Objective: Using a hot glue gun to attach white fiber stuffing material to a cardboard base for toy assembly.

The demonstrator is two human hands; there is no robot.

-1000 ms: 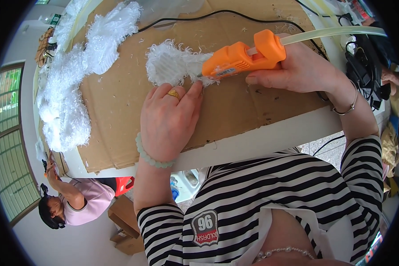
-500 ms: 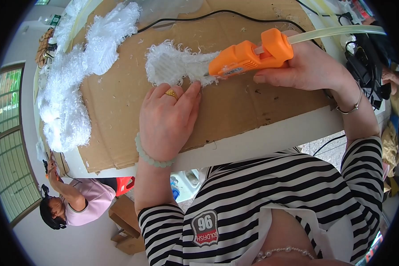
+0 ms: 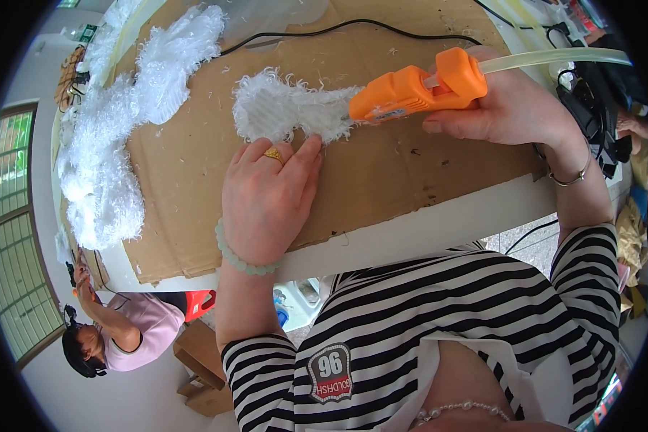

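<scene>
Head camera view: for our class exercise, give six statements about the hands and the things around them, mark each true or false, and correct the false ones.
1. The right hand holds an orange glue gun. True.
2. The left hand has its fingertips at the near edge of a small white fluffy piece. True.
3. The orange glue gun points toward the person's right. False: it points left, at the piece.
4. More white fluffy fabric lies along the left side of the cardboard. True.
5. The left hand's fingers are bare. False: one wears a gold ring.
6. Nothing lies on the cardboard beyond the piece. False: a black cord crosses it there.
</scene>
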